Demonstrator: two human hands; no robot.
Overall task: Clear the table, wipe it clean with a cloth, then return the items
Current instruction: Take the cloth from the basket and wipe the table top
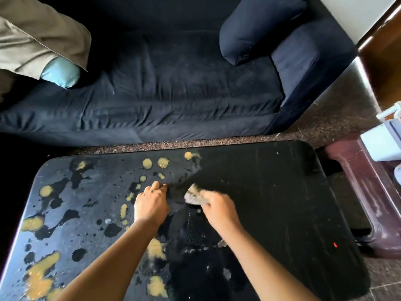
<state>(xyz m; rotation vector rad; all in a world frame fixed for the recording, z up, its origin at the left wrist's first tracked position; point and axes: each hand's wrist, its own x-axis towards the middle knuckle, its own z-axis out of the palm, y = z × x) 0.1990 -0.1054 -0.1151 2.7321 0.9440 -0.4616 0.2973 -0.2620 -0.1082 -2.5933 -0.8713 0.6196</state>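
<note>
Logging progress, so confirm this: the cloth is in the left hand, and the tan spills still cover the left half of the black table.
One thing is wrong: the cloth is in the right hand, not the left hand, which rests bare on the table. The head view shows this. The tan spills do cover the left half.

This is a home living room. Well beyond the fingers [159, 186] stands a dark blue fabric sofa [165, 88], its seat cover creased, with a matching bolster cushion [258, 29] leaning at its right arm. A low black bench [271, 192], the height of a coffee table, sits just in front of the sofa, under the fingers. Speckled stone flooring [325, 118] shows between them. Off to the right of the fingers stands a dark red wooden stool [366, 192], and behind it dark wooden trim [382, 40] against a pale wall.
</note>
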